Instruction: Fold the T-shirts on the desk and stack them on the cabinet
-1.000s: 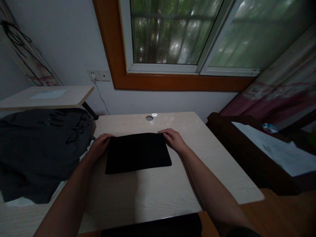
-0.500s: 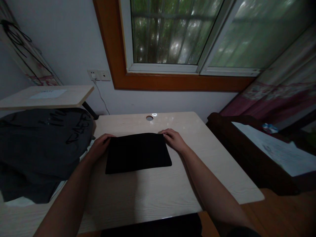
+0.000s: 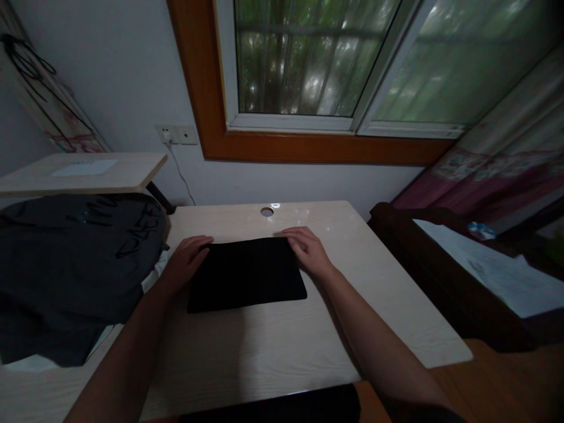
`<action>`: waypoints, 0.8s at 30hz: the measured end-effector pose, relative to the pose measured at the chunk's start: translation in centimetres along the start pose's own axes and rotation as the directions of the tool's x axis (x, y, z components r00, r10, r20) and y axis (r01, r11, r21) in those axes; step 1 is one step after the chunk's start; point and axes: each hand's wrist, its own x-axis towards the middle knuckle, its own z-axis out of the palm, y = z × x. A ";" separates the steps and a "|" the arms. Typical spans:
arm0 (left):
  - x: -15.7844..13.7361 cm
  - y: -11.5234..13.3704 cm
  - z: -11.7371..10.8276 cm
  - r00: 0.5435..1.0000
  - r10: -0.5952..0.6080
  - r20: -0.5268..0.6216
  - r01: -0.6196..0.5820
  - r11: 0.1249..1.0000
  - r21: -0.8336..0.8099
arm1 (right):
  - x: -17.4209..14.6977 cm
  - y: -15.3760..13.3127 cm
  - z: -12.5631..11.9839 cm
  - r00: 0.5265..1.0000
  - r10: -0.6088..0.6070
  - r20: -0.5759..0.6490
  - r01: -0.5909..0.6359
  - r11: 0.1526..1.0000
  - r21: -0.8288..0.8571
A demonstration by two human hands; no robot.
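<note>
I have the left hand (image 3: 183, 262) and right hand (image 3: 312, 252) apart at far corners of the black cloth (image 3: 247, 275); I can't tell their grip.

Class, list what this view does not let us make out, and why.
In the head view:
Surface texture of the flat black rectangular item: too dark.
Anything beneath the dark grey cloth: covered by it.
Marks on the paper on the shelf: too small.
Top of the window: cut off by the upper edge.
Undersides of left hand and right hand: turned from the camera.
</note>
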 end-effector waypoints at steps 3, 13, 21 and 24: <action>0.3 1.8 -0.1 0.993 0.092 0.077 -0.100 0.990 0.103 | 0.8 -1.9 0.4 0.993 -0.054 0.107 0.060 0.997 -0.056; 0.1 6.5 4.4 0.980 0.035 0.195 -0.096 0.944 0.314 | 1.5 -7.6 6.4 0.923 0.003 0.385 0.098 0.965 -0.243; -0.6 4.6 4.8 0.979 -0.030 0.200 -0.039 0.944 0.329 | 0.4 -4.7 7.1 0.930 0.109 0.351 0.017 0.941 -0.337; -0.8 3.7 4.5 0.976 -0.083 0.201 0.021 0.955 0.295 | 0.0 -3.6 6.0 0.932 0.130 0.337 0.003 0.930 -0.367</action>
